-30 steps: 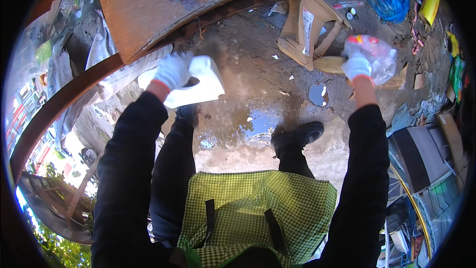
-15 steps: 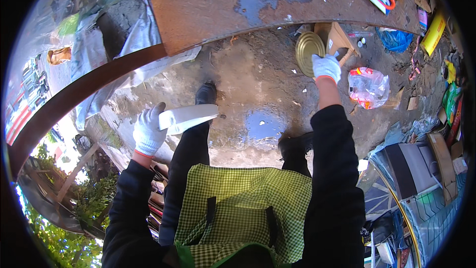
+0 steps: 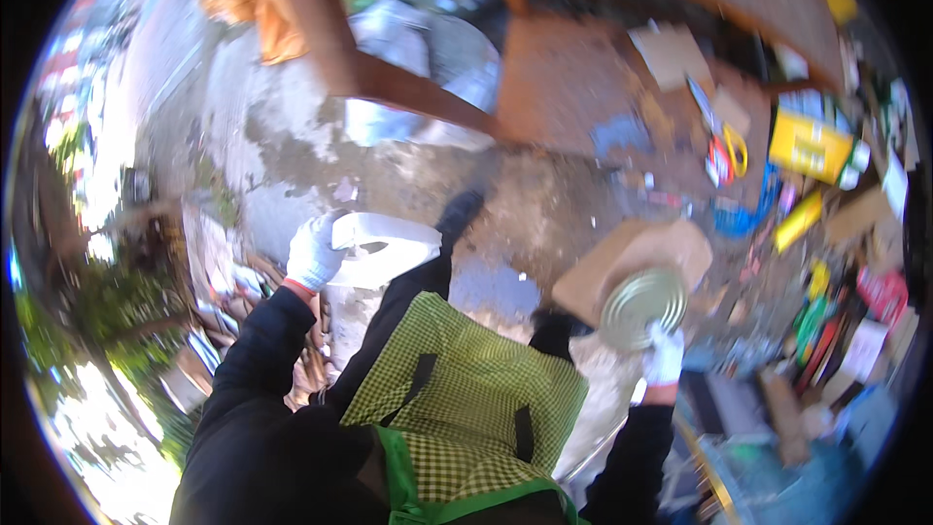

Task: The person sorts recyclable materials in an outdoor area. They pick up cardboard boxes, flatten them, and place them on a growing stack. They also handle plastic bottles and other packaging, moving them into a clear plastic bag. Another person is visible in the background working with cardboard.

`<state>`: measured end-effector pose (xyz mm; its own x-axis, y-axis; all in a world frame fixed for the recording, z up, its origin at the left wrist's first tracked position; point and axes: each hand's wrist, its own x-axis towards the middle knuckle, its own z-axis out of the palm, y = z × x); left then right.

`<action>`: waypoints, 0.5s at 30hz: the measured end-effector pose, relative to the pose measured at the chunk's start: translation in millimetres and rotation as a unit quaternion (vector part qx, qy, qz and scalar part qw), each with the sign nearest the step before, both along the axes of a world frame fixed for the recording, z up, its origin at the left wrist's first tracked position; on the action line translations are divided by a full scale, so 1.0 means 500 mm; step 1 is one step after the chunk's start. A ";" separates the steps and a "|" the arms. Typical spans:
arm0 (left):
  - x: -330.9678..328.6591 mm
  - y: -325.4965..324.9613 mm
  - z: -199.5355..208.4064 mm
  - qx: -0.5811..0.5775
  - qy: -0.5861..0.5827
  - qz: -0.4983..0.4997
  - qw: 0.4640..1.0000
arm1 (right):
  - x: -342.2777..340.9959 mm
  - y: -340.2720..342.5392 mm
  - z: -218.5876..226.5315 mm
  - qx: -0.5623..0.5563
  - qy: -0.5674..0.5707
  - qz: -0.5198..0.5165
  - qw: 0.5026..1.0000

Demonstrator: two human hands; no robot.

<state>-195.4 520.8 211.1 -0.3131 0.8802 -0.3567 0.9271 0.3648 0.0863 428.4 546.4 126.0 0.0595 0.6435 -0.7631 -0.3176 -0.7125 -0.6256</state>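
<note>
My left hand, in a white knit glove, grips the end of a white, flat, bent piece with a gap in its middle; its material I cannot tell. At the lower right, my gloved right hand is closed on the rim of a round, ringed, gold-coloured metal lid. Brown cardboard lies right behind the lid and seems carried along with it; the hand's hold on it is hidden. Both hands are smeared a little by motion.
A brown wooden table stands ahead, with scissors with red and yellow handles near its edge. A yellow box and mixed scrap lie at the right. A green checked apron covers my lap. An orange bag lies far left.
My right hand has drawn the metal lid and the cardboard back from the ground toward me. The view has turned leftward; my left hand still holds the white piece.
</note>
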 end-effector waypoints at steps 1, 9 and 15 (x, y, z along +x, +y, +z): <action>-0.022 -0.024 0.038 -0.011 0.013 0.038 0.999 | -0.034 0.028 0.070 -0.010 -0.047 0.041 0.998; -0.263 -0.192 0.186 0.027 -0.041 0.176 0.983 | -0.505 0.177 0.491 0.063 -0.017 0.417 0.906; -0.477 -0.243 0.248 0.094 -0.056 0.330 0.938 | -0.959 0.259 0.612 0.156 0.104 0.336 0.923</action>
